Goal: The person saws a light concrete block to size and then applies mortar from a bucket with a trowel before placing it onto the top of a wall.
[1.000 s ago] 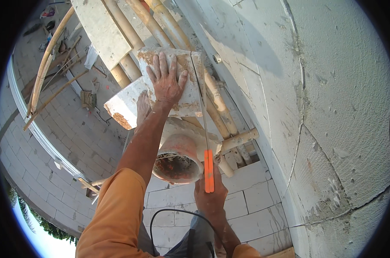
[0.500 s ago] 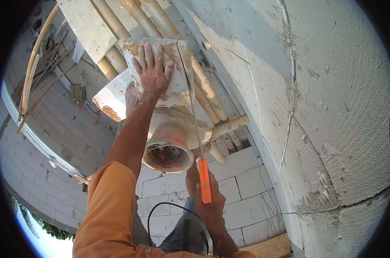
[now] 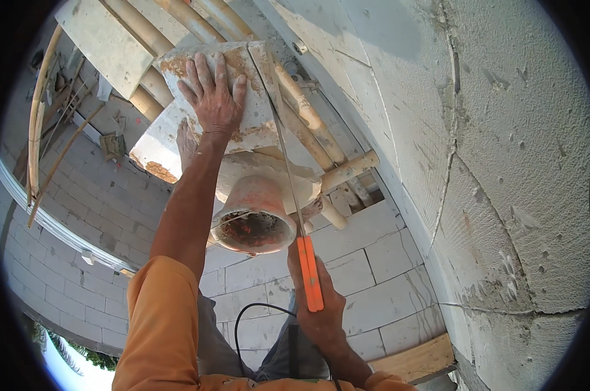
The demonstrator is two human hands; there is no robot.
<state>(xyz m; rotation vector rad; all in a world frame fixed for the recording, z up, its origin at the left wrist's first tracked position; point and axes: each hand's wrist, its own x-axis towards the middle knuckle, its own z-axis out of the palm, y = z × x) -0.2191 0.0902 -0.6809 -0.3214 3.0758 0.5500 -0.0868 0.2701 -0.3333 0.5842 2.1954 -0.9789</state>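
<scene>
My left hand (image 3: pixel 217 98) lies flat with fingers spread on top of a pale, brown-stained building block (image 3: pixel 256 98). My right hand (image 3: pixel 322 309) is wrapped round the orange handle of a hand saw (image 3: pixel 310 274). Its thin blade runs up and away into a narrow cut near the block's right edge, where part of the blade is hidden. A bare foot (image 3: pixel 186 140) rests beside my left forearm, on another pale block (image 3: pixel 155 146). Just below the sawn block, a mortar-crusted bucket (image 3: pixel 256 225) shows its dirty inside.
Bamboo poles (image 3: pixel 308 107) and a plank (image 3: pixel 99 39) form a platform under the blocks. A rough plastered wall (image 3: pixel 516 163) rises close on the right. Below is a wall of pale blocks (image 3: pixel 347 277). A black cord (image 3: pixel 243 313) loops near my legs.
The whole view has shifted slightly, so the blocks and my left hand sit farther left and higher. My left hand stays flat on the block, and the saw blade remains in the cut.
</scene>
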